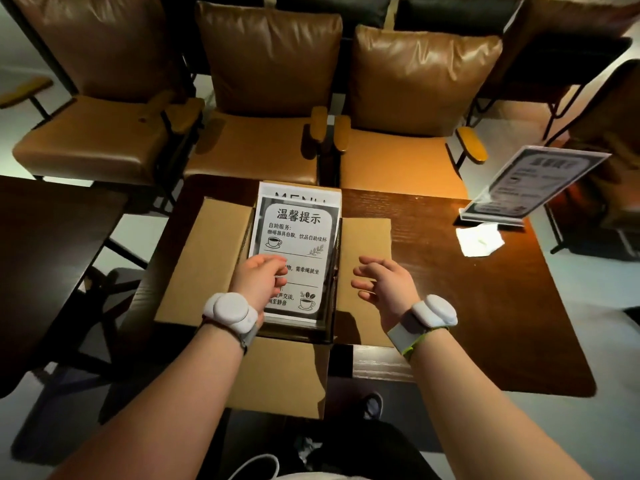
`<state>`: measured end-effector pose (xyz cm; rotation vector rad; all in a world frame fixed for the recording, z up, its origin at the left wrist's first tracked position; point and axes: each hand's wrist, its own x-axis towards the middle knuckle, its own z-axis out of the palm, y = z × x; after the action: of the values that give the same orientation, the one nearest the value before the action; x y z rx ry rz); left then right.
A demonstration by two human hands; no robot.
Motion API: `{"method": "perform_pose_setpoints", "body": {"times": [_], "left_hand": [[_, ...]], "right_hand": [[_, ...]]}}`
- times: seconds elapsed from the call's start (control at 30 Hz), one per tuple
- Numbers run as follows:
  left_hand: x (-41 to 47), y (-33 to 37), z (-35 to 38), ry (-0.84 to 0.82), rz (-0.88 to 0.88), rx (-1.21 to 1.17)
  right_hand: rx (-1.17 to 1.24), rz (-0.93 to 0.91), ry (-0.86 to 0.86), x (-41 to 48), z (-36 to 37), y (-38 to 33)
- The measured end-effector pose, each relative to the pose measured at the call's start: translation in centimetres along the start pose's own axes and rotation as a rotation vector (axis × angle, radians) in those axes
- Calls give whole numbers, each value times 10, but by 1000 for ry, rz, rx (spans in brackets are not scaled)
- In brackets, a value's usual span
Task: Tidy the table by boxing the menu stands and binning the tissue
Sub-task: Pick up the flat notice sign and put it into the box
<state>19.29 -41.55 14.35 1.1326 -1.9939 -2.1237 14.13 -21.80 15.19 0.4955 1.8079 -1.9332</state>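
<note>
An open cardboard box sits on the dark wooden table, its flaps spread flat. Inside lies a clear menu stand with a black-and-white notice sheet; a second sheet reading "MENU" peeks out behind it. My left hand rests over the lower left of that stand, fingers curled, touching it. My right hand hovers over the right flap, fingers apart and holding nothing. Another menu stand stands tilted at the table's far right. A crumpled white tissue lies just in front of it.
Three brown leather armchairs line the far side of the table. A second dark table stands to the left. My legs and a shoe show below the table's near edge.
</note>
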Motion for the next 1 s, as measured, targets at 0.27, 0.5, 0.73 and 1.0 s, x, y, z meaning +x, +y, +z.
{"method": "perform_pose_setpoints", "body": {"times": [0.27,0.5,0.73,1.0], "left_hand": [[-21,-7,46,21,-15,12],[-44,-12,126,-14,-7,37],[-59,-9,226,-39,-32,85],[-55,-15,297,-95,-82,144]], "right_hand": [[46,8,0,-2,-52,0],[124,-2,42,3,-140,-7],[224,-9,88,18,-265,-25],[242,25,132,39,-332,-28]]}}
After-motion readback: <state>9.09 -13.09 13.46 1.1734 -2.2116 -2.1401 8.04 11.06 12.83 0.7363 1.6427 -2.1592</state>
